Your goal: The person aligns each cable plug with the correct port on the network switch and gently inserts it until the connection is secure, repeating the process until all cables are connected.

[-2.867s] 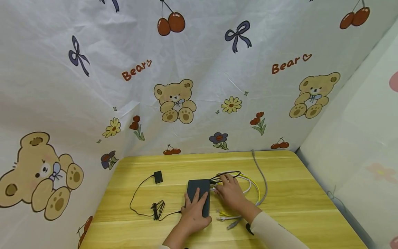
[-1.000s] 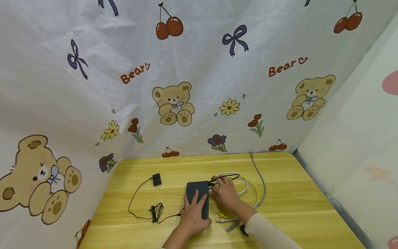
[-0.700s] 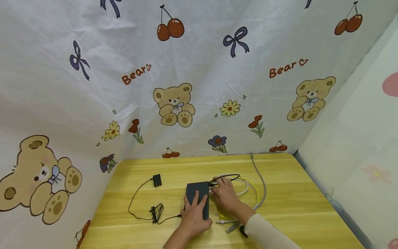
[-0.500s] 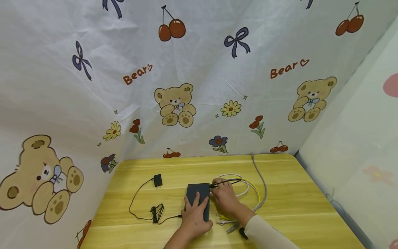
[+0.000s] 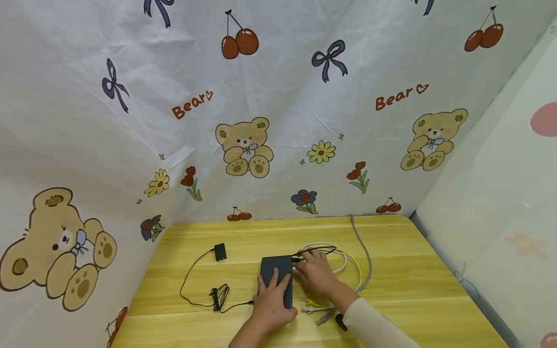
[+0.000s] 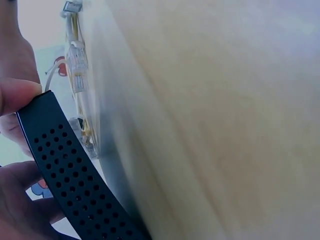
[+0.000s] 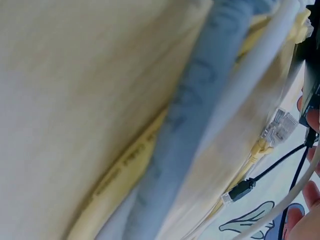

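A dark, flat electronic box lies on the table, its perforated side visible in the left wrist view. My left hand rests on top with fingers spread, the thumb at the near right corner. My right hand is at the box's right side, its fingers pinching the end of a white network cable; the plug itself is mostly hidden. A black plug sits at the same side, farther back, its thin black cable looping over my right hand.
Yellow and grey network cables curve around behind my right hand. Loose clear-ended connectors and a black plug lie near my right sleeve. Left of the box are a power adapter and its bundled cord.
My right hand has shifted slightly toward the box with the white cable end. The thin black cable over it flattened, then arched back up. My left hand stays on the box.
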`<state>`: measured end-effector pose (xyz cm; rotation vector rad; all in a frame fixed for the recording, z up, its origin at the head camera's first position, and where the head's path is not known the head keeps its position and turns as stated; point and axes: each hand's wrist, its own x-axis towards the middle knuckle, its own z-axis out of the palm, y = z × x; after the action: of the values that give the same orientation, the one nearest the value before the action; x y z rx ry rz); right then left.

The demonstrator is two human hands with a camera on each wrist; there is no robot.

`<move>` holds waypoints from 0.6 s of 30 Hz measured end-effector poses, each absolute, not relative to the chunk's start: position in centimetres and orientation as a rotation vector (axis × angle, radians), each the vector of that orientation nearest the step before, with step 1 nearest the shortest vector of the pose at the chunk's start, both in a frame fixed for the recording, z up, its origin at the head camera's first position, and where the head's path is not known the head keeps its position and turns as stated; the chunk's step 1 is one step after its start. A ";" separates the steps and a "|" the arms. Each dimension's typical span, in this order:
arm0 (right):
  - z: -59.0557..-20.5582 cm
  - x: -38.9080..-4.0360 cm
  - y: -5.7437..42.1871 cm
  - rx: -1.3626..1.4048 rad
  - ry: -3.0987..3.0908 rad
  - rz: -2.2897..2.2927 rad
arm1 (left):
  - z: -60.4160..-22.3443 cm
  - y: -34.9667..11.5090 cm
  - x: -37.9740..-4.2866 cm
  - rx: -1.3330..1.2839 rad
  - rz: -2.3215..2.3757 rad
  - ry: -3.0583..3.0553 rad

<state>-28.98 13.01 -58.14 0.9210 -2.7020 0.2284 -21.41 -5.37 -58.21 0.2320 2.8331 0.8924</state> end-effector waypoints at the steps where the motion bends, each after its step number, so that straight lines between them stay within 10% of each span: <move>1: -58.1 -28.9 13.1 0.925 -2.701 0.230 | -58.2 -5.3 -21.4 0.229 0.896 2.829; 18: -57.7 -27.7 16.1 1.048 -2.615 0.229 | -58.4 -5.3 -21.3 0.211 0.863 2.847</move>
<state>-27.71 16.08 -57.65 1.0484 -2.6146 0.2289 -21.25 -5.29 -58.41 0.2108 2.8468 0.8629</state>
